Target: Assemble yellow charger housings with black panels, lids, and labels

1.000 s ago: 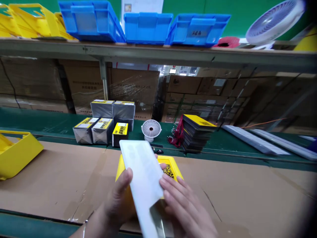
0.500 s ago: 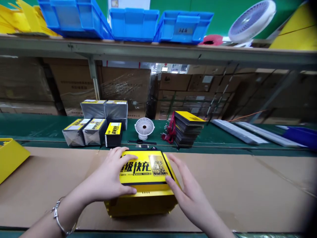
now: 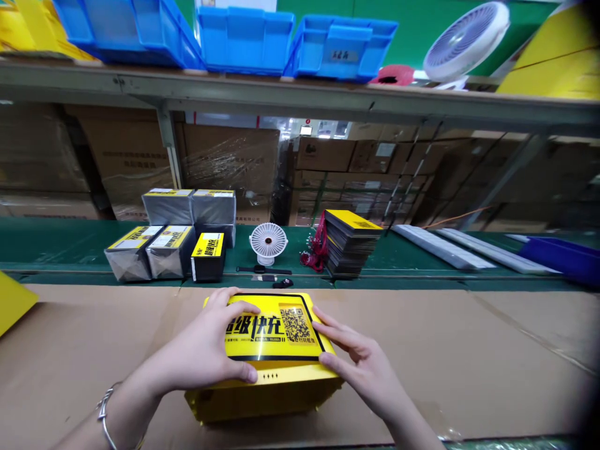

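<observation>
A yellow box-shaped device (image 3: 269,390) stands on the cardboard sheet (image 3: 469,356) in front of me. Its top carries a yellow label panel (image 3: 274,328) with black characters and a QR code. My left hand (image 3: 206,350) lies flat on the panel's left side, fingers spread, thumb at the front edge. My right hand (image 3: 360,365) presses its fingertips on the panel's right edge. Neither hand is closed around anything.
Behind the device on the green belt (image 3: 70,240) sit wrapped grey packs (image 3: 150,250), a small black-and-yellow box (image 3: 209,255), a little white fan (image 3: 268,242), a stack of yellow-topped cards (image 3: 349,250) and red cords (image 3: 315,253). Blue bins (image 3: 290,40) line the shelf above.
One second ago both hands held a white sheet over the device. That sheet is gone, the label panel is exposed, and both hands now press flat on it.
</observation>
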Motion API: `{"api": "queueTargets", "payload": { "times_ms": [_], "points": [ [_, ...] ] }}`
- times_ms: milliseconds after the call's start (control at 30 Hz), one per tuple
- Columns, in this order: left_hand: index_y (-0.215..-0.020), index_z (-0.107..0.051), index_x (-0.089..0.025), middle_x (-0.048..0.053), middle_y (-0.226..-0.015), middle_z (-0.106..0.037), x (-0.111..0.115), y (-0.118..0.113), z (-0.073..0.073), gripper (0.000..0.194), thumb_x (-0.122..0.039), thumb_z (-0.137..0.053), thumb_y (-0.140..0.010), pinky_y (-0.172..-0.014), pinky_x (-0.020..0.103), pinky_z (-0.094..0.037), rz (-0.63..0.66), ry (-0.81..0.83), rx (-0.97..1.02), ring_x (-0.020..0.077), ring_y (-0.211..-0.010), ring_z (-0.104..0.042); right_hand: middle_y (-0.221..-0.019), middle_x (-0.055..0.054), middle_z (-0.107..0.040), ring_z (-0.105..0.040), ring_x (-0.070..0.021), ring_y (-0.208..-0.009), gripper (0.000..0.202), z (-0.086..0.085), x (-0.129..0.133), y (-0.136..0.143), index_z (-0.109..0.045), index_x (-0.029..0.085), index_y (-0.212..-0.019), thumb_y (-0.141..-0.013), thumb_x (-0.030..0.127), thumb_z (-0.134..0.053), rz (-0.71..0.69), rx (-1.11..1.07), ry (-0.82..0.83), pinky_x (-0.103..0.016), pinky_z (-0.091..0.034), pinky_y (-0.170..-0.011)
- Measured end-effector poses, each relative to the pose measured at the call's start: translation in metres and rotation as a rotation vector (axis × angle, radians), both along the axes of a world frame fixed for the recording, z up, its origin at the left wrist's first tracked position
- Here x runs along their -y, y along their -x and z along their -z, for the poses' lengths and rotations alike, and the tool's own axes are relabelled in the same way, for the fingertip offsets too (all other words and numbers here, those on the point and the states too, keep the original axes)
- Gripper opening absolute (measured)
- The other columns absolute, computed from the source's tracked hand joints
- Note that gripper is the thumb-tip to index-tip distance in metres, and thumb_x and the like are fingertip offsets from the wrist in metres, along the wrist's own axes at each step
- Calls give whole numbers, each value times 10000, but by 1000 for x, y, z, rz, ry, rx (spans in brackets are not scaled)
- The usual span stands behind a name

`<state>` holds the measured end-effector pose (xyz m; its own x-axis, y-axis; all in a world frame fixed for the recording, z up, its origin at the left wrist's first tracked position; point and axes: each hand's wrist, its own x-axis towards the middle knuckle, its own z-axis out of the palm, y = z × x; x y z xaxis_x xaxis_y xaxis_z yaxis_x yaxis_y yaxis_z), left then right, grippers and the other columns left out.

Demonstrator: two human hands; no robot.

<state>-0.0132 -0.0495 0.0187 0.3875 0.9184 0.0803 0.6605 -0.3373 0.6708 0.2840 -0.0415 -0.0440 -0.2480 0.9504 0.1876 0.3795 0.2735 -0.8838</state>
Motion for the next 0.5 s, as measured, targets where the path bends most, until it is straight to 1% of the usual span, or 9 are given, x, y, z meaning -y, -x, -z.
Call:
{"api": "queueTargets", "payload": {
  "times_ms": [133, 233, 367, 500],
  "points": [
    [-1172, -551, -324, 88, -1429, -321, 0, -1, 1, 700, -488, -814, -544, -1102, 561, -261, -22, 3, 68, 360, -1345, -284, -1420, -79, -438, -397, -305, -1318, 468, -5, 2, -1, -631, 286, -1194, -764, 458, -693, -7, 34, -10, -504, -315, -1105],
    [-1156, -541, -330, 69, -1432, -309, 4, -1, 3, 645, -439, -808, -579, -1107, 535, -270, -22, -10, 112, 334, -1341, -295, -1409, -77, -455, -420, -303, -1303, 452, -11, 4, 0, -642, 296, -1177, -759, 460, -695, -9, 98, -45, -519, -319, -1100],
    [-1143, -535, -337, 51, -1435, -296, 9, 1, 3, 608, -414, -799, -601, -1117, 514, -265, -49, -10, 86, 313, -1340, -297, -1393, -74, -474, -452, -308, -1278, 421, -13, 3, 0, -668, 303, -1133, -745, 460, -708, -18, 132, -82, -542, -333, -1088],
    [-1171, -531, -346, 52, -1440, -297, 7, 2, 2, 664, -463, -804, -577, -1120, 521, -262, -18, -11, 36, 318, -1347, -288, -1373, -82, -496, -459, -318, -1271, 408, -9, -1, -1, -688, 292, -1097, -729, 464, -721, -23, 100, -59, -544, -349, -1076]
  ]
}}
